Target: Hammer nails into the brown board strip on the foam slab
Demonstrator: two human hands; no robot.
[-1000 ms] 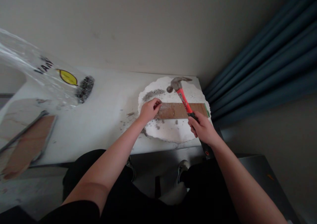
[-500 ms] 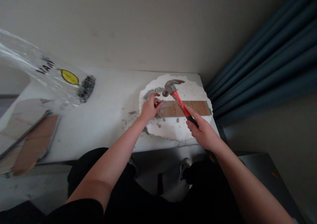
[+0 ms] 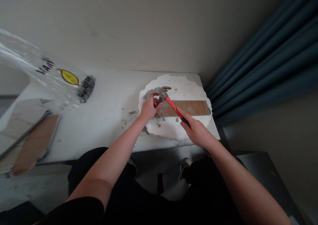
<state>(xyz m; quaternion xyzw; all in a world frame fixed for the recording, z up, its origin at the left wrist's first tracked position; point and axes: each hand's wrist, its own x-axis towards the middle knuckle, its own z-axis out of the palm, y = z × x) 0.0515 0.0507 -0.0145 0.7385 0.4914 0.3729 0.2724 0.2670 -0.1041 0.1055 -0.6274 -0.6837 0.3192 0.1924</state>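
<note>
My right hand (image 3: 197, 130) is wrapped round the dark grip of a claw hammer (image 3: 173, 105) with a red handle. The grey hammer head is right beside the fingertips of my left hand (image 3: 149, 108). Thumb and forefinger of that hand are pinched over the left end of a wood-grained board (image 3: 190, 107); whatever they hold is too small or hidden to name. The board lies on a ragged-edged white mat (image 3: 174, 129), and green shows at its right end. Grey crumbs (image 3: 149, 93) are scattered around my left hand.
A white table (image 3: 109, 109) bears all this, against a wall. Leftward lie a second brown board (image 3: 37, 143), a dark metal bar (image 3: 27, 133) and a clear plastic bag (image 3: 56, 85) with grey stuff in its end. Blue curtains (image 3: 273, 59) hang at the right.
My right hand has moved left and the hammer head has come down and left to my left fingertips. My left hand stays almost where it was.
</note>
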